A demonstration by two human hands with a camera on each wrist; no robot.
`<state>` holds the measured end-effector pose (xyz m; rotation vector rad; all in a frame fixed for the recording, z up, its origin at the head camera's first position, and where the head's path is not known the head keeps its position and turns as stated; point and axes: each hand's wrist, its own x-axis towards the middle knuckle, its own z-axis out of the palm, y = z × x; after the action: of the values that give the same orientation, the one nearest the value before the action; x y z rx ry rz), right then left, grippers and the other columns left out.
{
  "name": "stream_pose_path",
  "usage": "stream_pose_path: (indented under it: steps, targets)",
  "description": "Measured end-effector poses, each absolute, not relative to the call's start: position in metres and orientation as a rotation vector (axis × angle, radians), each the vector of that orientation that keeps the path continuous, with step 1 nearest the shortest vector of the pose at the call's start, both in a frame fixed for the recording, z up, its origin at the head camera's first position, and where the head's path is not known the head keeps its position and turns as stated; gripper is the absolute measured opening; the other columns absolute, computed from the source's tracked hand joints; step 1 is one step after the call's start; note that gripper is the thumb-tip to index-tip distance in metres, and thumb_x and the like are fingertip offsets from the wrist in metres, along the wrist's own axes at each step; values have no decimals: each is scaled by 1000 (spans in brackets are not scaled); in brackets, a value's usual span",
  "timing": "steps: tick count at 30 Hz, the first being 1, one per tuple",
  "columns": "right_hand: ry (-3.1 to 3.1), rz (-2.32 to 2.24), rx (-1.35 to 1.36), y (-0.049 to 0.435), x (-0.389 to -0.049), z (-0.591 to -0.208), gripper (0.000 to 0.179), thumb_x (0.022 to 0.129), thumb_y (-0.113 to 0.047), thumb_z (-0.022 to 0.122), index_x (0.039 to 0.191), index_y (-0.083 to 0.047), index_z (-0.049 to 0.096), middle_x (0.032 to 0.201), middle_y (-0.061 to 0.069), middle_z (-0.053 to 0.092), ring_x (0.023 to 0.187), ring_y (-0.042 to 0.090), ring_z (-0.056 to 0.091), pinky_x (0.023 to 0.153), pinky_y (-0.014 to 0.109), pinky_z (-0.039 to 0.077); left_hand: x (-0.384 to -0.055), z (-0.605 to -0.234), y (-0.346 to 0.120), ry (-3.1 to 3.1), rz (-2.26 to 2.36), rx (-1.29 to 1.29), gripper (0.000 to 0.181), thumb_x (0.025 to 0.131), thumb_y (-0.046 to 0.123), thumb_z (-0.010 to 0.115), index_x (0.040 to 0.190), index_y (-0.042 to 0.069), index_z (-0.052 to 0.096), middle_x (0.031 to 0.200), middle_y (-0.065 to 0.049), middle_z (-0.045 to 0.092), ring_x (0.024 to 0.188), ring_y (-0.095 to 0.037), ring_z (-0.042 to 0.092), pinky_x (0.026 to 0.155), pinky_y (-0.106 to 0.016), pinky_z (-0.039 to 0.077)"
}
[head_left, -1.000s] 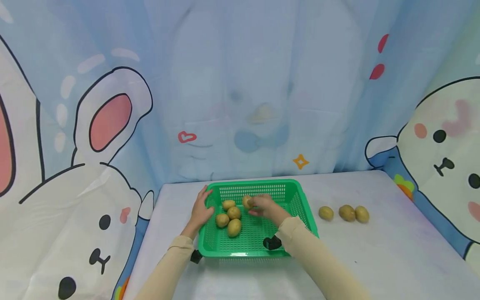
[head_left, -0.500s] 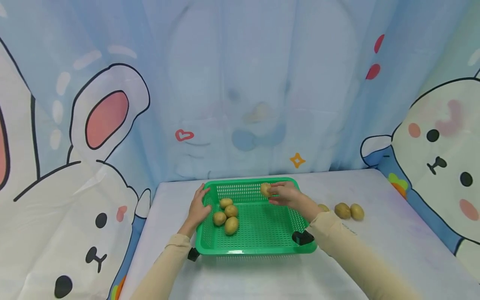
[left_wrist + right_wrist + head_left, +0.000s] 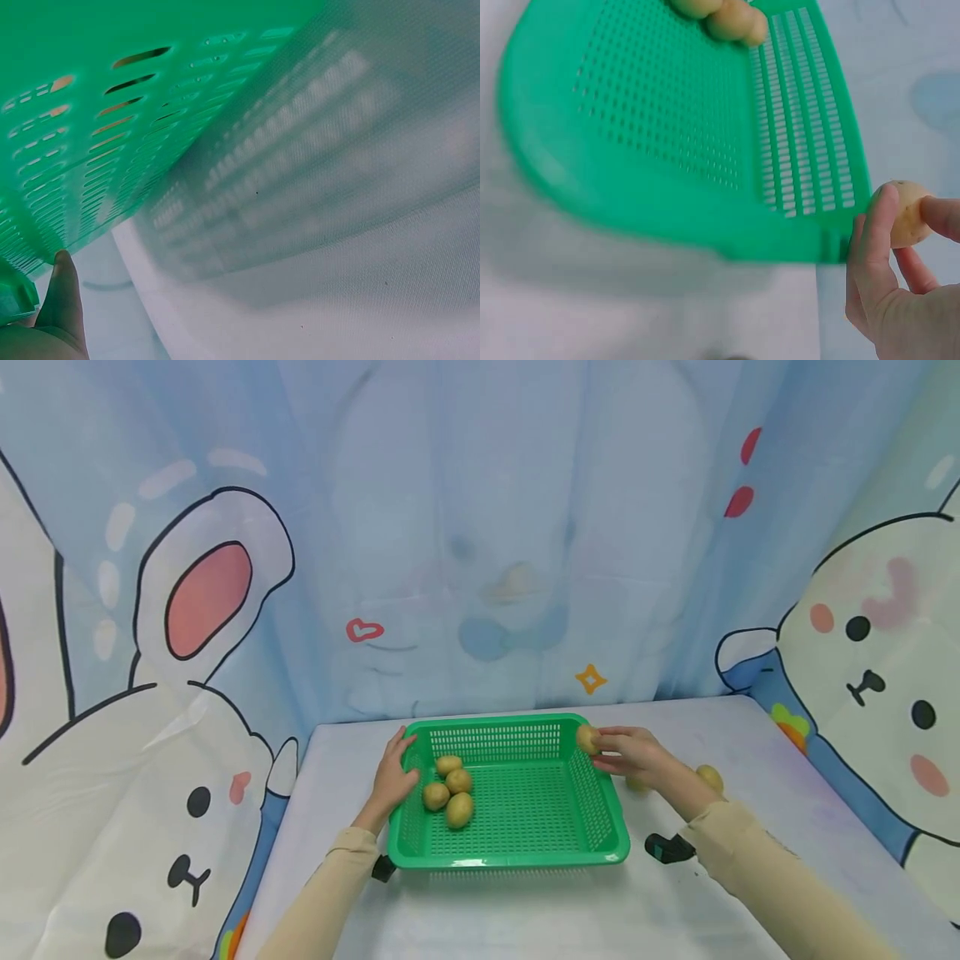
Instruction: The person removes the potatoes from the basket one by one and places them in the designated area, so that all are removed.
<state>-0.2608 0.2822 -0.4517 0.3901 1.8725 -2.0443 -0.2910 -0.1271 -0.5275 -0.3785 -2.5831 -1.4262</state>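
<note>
**Pinched potato at the basket's far right corner**

A person's right hand (image 3: 633, 753) pinches one potato (image 3: 587, 740) between thumb and fingers, at the far right corner of a green basket (image 3: 510, 862). In the head view the held potato overlaps the rim there; the right wrist view shows it just past the rim, on the far side of the fingers, well apart from the potatoes inside. Whether the fingers touch the rim is hard to tell.

The held potato sits at the left end of the right hand, which is by far the nearer of the two. It looks almost round, perhaps a little longer up and down, but the fingers cover part of it, so its long axis is uncertain.

Four potatoes (image 3: 460, 810) lie clustered in the left half of the basket. To the right, on the pale counter (image 3: 525, 918), one partly hidden potato (image 3: 637, 785) shows below the right hand, and another potato (image 3: 709, 777) shows farther right, beyond the forearm.

The left hand (image 3: 393, 781) rests on the basket's left side toward the far corner, fingers spread; the views do not settle whether it grips the wall.
</note>
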Motion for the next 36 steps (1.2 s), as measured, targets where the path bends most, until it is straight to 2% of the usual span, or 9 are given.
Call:
stream_pose_path:
  steps: [5,13,22,29,36]
  targets:
    - [1869,-2040,424,303,-252,-455,64,99,-7,55,150,11,22,109,10,54,88,15,65,83,28,54,-290,-528,-128,-2568,-1438,-385,68,72,-6,52,140,-6,49,157,-22,28,143,-43,27,99,-55,38]
    - [1897,-1974,535,331,-235,-471,60,97,-9,59,146,11,29,106,12,55,86,16,66,84,30,54,-290,-529,-128,-2572,-1417,-386,68,72,-6,52,139,-7,49,157,-22,29,142,-43,28,102,-56,37]
    - [1959,-1924,535,352,-216,-502,53,97,-8,59,137,14,33,108,14,52,85,17,65,81,32,55,-289,-529,-128,-2592,-1428,-357,68,72,-8,50,140,-6,48,157,-22,27,143,-43,26,98,-54,38]
    - [2100,-1790,478,360,-207,-518,62,97,-12,59,142,18,29,108,16,58,85,17,65,77,31,56,-292,-529,-128,-2596,-1425,-350,68,73,-8,50,141,-6,48,158,-20,27,144,-42,26,100,-54,37]
    - [2247,-1672,493,359,-204,-531,56,96,-12,59,136,19,36,100,15,61,73,16,65,69,32,56,-292,-528,-127,-2599,-1421,-365,69,73,-8,50,141,-5,48,158,-21,27,143,-43,27,92,-50,39]
